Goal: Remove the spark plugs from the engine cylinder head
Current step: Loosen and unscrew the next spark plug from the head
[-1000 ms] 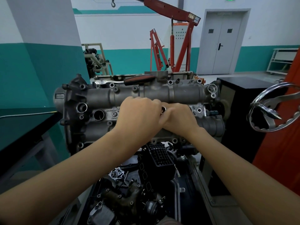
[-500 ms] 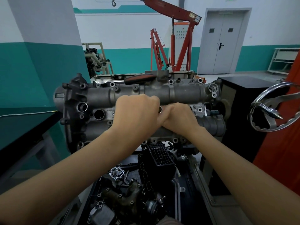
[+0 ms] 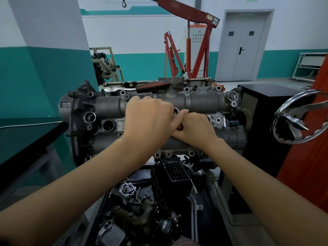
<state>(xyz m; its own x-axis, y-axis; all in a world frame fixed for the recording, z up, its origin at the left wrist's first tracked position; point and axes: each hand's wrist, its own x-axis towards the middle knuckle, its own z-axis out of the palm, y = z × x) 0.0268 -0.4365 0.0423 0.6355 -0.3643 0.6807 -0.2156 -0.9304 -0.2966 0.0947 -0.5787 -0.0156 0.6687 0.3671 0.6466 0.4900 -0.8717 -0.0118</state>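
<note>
On cylinder head point(image 3: 200, 101): left hand point(image 3: 147, 119), right hand point(image 3: 193, 127) still clenched round hidden tool, unmoved.

Two bare forearms, left hand point(image 3: 148, 119) and right hand point(image 3: 194, 127), no sleeves or gloves.

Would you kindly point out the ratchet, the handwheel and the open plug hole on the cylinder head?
ratchet point(image 3: 152, 85): head view, on its red and black handle.
handwheel point(image 3: 284, 110): head view, on its chrome rim, upper left.
plug hole point(image 3: 108, 125): head view, in the dark bore, left of the hands.
</note>
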